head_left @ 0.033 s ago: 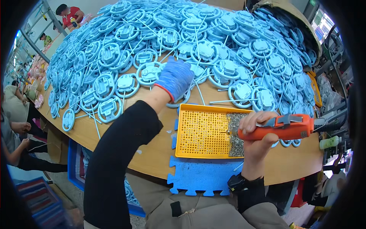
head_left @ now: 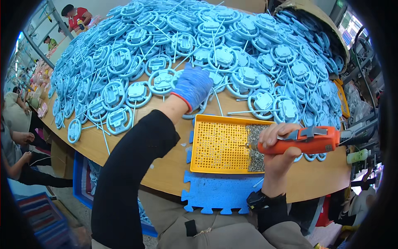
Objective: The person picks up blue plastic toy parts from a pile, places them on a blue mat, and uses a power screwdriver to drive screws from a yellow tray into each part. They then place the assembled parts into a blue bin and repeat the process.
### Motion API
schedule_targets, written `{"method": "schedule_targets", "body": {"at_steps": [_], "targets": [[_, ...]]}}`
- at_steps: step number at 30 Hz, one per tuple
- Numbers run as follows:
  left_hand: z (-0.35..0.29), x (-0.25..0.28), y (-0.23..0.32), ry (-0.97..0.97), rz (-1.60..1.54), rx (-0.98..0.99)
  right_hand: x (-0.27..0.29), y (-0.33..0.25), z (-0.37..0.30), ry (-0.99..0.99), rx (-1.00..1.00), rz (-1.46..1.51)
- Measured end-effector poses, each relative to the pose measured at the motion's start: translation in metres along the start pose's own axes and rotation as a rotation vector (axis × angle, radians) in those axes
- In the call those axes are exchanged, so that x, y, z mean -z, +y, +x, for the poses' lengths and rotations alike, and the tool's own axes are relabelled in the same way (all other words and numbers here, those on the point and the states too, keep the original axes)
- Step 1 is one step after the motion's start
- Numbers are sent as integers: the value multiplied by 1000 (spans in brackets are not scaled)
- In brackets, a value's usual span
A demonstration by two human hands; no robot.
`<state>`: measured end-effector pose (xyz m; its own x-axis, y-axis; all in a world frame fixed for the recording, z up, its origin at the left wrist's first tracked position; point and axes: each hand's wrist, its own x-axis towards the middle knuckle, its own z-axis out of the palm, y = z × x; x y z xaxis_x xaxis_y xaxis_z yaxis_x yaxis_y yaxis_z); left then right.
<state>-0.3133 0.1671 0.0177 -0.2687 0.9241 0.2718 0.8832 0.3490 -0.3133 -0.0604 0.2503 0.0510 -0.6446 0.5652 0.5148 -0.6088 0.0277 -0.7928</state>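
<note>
My left hand (head_left: pixel 192 88), in a thin blue glove, reaches to the near edge of a big pile of light-blue plastic ring-shaped parts (head_left: pixel 224 57). Its fingers bend down over the parts and their tips are hidden, so I cannot see whether one is gripped. A blue ring shows just beneath the palm. My bare right hand (head_left: pixel 278 145) is closed round an orange electric screwdriver (head_left: pixel 311 140), its bit pointing left. The bit is above a shallow yellow perforated tray (head_left: pixel 215 145). Small metal screws (head_left: pixel 256 161) lie heaped at the tray's right end.
A blue foam mat (head_left: pixel 224 190) lies under the tray at the table's (head_left: pixel 315 178) near edge. Blue parts spill from a sack (head_left: pixel 315 8) at the back right. A green bottle (head_left: pixel 358 156) stands right. Other people sit at the left and far left. Blue crates (head_left: pixel 83 182) stand below.
My left hand has shifted very slightly nearer and to the right. The tray and the screwdriver sit a touch lower in the picture. My right hand keeps its hold.
</note>
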Motion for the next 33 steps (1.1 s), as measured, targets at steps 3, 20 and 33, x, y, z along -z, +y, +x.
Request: {"method": "schedule_targets", "body": {"at_steps": [3,20,33], "targets": [[25,-27,-24,-125,19,296,1,5,0,-1,-20,11],[-212,145,138,223,-698,-314,5,-15,-8,8,-16,106],[-254,84,192,237,-737,-347,-42,-44,-72,-266,-162,154]]}}
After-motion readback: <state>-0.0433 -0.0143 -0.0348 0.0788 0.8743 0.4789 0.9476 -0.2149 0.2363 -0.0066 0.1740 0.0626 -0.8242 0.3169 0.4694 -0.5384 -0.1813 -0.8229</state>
